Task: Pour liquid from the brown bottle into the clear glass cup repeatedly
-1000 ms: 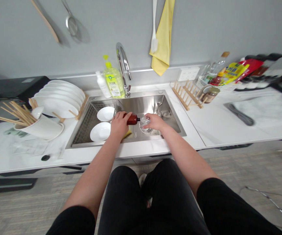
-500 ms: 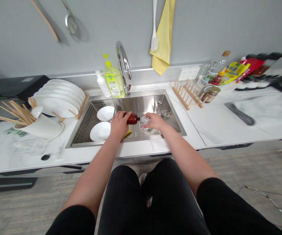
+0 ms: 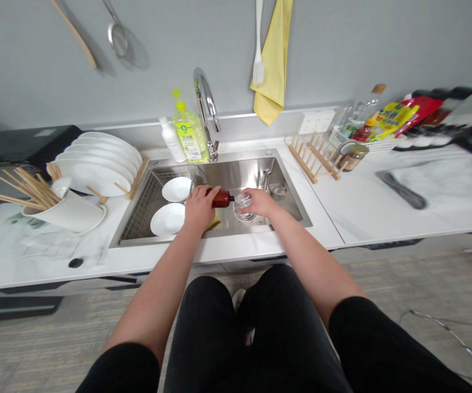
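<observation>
Over the sink point(image 3: 256, 226), my left hand point(image 3: 198, 209) is closed round a reddish-brown bottle point(image 3: 221, 198). The bottle lies on its side, its narrow dark neck pointing right. Facing that neck is a small clear glass point(image 3: 242, 202), which my right hand point(image 3: 259, 202) grips from the right. Neck and glass are very close; I cannot tell whether they touch or whether anything flows. Two white bowls point(image 3: 168, 219) sit in the wire basket on the sink's left side. Part of a yellow cloth or sponge point(image 3: 213, 223) shows beneath my left hand.
A chrome faucet point(image 3: 204, 103) rises behind the sink, beside a yellow-green soap bottle point(image 3: 190, 136) and a white bottle point(image 3: 172, 141). White plates point(image 3: 96, 164) and a chopstick holder point(image 3: 70, 213) stand left. On the right are a wooden rack point(image 3: 315, 158) and a jar point(image 3: 355, 158).
</observation>
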### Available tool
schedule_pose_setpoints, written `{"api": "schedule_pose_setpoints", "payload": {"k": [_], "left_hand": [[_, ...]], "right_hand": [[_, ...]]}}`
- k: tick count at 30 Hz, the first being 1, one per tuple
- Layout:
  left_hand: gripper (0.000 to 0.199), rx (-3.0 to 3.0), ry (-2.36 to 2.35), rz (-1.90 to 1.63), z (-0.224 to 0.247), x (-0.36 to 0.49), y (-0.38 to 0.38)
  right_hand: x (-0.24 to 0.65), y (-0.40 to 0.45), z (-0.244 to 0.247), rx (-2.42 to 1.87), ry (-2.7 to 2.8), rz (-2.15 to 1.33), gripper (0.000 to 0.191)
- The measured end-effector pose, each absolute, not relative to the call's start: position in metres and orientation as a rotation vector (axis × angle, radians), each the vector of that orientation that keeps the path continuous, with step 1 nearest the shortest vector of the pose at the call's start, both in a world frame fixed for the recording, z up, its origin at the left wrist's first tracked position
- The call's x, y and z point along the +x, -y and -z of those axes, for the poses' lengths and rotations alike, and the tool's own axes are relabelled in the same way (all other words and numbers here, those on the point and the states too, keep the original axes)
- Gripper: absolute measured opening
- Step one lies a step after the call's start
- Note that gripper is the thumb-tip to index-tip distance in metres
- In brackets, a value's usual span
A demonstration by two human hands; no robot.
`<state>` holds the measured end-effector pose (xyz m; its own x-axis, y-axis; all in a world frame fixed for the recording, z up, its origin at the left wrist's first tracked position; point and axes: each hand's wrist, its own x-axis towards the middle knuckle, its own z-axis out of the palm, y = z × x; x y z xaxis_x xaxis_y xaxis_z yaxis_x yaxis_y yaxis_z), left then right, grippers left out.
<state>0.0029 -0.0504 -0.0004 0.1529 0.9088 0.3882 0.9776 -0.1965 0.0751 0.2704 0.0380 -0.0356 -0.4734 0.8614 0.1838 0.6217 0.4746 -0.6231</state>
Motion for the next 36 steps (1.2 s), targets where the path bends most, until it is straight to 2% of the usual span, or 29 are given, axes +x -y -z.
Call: {"api": "schedule_pose_setpoints", "payload": {"k": [36], "left_hand": [[0.070,-2.233,1.847,0.525,-0.0011,0.0040,0.0517]], "right_hand": [[0.2705,-0.0376,0.0342,-1.250,2.280,-0.633,0.063]]}}
